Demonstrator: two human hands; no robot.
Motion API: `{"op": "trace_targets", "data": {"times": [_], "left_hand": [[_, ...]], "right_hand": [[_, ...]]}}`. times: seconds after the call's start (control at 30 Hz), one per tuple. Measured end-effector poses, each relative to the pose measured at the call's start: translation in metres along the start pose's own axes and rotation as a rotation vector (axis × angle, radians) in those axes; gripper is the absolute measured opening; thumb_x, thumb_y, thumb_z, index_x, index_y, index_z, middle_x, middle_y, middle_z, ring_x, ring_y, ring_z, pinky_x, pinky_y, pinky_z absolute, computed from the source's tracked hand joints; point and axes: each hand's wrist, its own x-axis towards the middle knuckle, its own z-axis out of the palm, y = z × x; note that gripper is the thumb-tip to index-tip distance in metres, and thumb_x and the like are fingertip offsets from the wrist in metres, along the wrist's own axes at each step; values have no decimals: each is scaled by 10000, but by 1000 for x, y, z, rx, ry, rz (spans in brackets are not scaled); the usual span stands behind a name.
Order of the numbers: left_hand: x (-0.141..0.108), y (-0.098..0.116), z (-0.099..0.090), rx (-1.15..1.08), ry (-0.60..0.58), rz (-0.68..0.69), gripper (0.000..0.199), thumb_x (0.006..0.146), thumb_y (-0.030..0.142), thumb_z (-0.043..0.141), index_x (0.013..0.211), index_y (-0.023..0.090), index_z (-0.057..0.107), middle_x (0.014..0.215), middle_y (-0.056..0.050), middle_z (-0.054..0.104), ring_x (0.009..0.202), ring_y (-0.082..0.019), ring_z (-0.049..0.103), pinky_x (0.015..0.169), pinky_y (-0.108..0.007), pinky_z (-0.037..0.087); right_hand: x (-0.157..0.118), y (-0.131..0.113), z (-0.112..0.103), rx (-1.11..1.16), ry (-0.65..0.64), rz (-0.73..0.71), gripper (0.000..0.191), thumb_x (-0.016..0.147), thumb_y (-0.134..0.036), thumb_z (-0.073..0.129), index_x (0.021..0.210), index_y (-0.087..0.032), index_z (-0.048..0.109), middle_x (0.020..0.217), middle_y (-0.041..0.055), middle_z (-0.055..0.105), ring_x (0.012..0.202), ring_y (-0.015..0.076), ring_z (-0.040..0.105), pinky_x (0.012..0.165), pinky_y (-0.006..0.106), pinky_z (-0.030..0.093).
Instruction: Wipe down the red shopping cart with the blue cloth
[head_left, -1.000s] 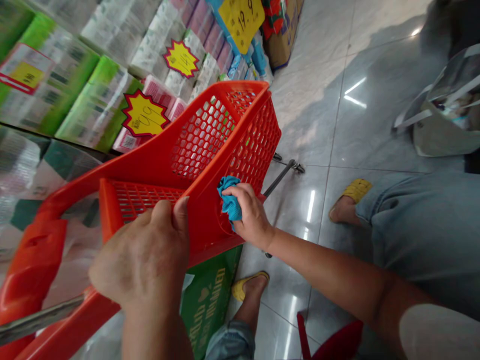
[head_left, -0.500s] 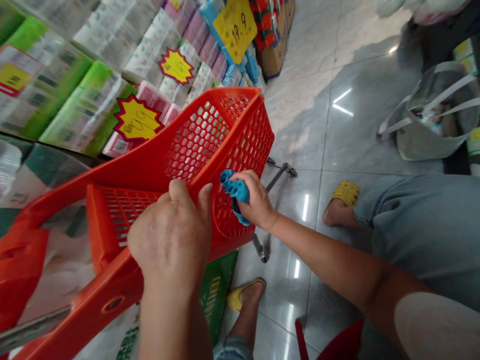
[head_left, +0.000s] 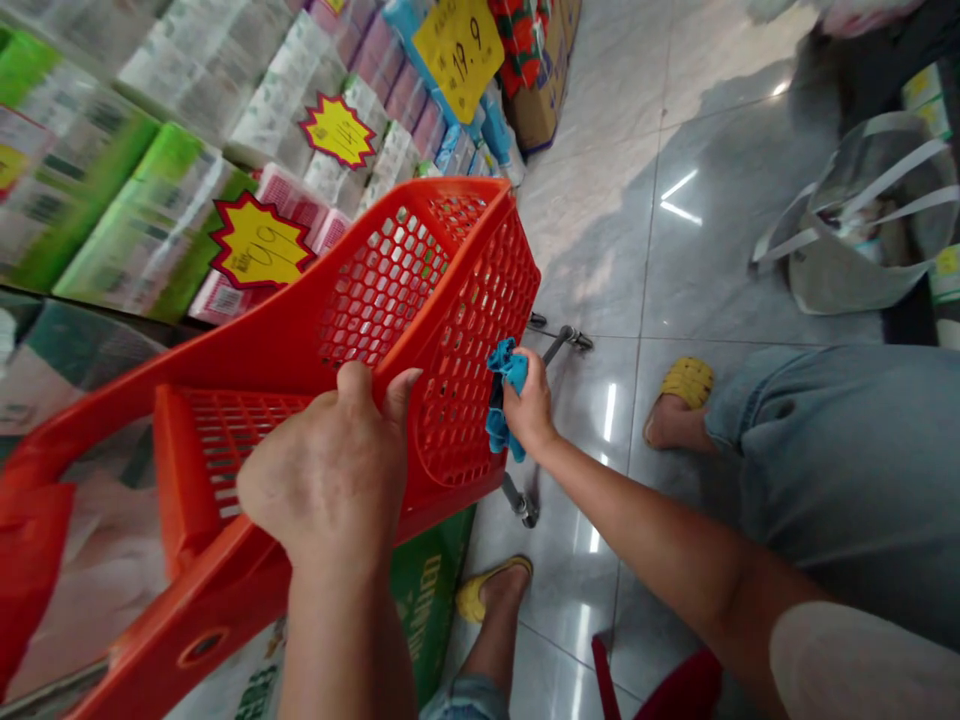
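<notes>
A red plastic shopping cart [head_left: 474, 345] with perforated sides stands in front of me, tilted in the view. My left hand [head_left: 330, 465] is closed over its near top rim, the thumb lying along the edge and the other fingertips hidden. In my right hand [head_left: 531, 402] is a crumpled blue cloth [head_left: 498, 440], bunched up and partly dark. That hand is just outside the cart's side panel; whether the cloth touches the panel I cannot tell.
Stacked tissue packs [head_left: 142, 215] with yellow price signs [head_left: 262, 240] line the far side of the cart. A green box [head_left: 431, 600] is under the near side. On the tiled floor [head_left: 585, 250] at right sits a pale tote bag [head_left: 847, 265]. My feet wear yellow sandals [head_left: 687, 382].
My right hand has moved right with the cloth, away from the cart's panel, and more of the cloth hangs down. My left hand and the cart have shifted slightly left in view.
</notes>
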Motion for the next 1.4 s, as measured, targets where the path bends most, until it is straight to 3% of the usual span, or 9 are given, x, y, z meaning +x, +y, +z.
{"op": "trace_targets", "data": {"times": [0.2,0.4,0.6,0.8,0.97,1.07,1.23,1.3,1.4], "left_hand": [[-3,-1,1,-28,-16,-29,677,972,623,68,1001,227,616,787,-114,693,700,-282,643,566,-324,372],[-9,-1,0,-91,-3,-18,684,979,576,61,1039,206,633,824,-147,702,737,-296,661,581,-348,363],[-12,1,-6,-91,-50,-46,734,966,580,20,1061,220,653,817,-153,711,756,-317,676,585,-390,388],[-18,-2,-3,-67,-40,-30,764,965,588,-30,1087,224,631,877,-131,720,797,-313,674,595,-376,385],[-20,-5,2,-117,-15,-33,722,975,590,44,1027,198,649,846,-161,702,772,-316,667,608,-356,411],[-25,-6,-3,-94,-31,-33,678,989,553,59,996,208,642,856,-154,713,791,-304,671,618,-338,409],[-22,-11,-29,-110,-158,-13,558,990,576,223,988,230,661,850,-144,736,786,-313,688,598,-334,400],[-11,-9,-37,-157,-241,26,546,971,610,286,949,238,684,834,-138,743,770,-319,695,595,-337,403],[7,6,-38,-264,-170,131,577,995,553,232,964,218,701,896,-142,754,816,-303,708,626,-334,429]], "right_hand": [[-60,-3,-4,46,-181,-23,464,687,-82,535,1119,-250,547,1072,39,609,1035,180,614,949,332,527],[-64,30,0,-17,27,247,438,769,-114,458,1194,-216,452,1191,102,559,1168,201,554,1058,459,449],[-122,20,-4,29,-26,323,335,670,-92,495,978,-225,493,823,-11,598,765,165,618,745,317,554],[-64,2,6,61,96,367,302,845,-168,437,1143,-212,426,1047,65,598,981,175,593,951,381,503],[-55,-67,-4,152,-252,-63,476,767,-109,538,1223,-240,510,1163,73,580,1113,187,585,1001,341,491],[-23,-64,-15,106,-224,-216,409,764,-91,508,1145,-238,535,1106,67,591,1076,197,590,984,360,499],[39,-46,-24,62,34,-128,392,795,-101,453,1172,-207,485,1147,106,564,1113,232,549,1048,481,443],[40,-55,-26,67,-4,-177,411,793,-98,477,1187,-215,494,1154,99,563,1120,226,552,1048,454,453],[35,-69,-31,65,-159,-328,454,792,-90,511,1223,-233,508,1157,85,556,1119,209,564,1029,394,479]]}}
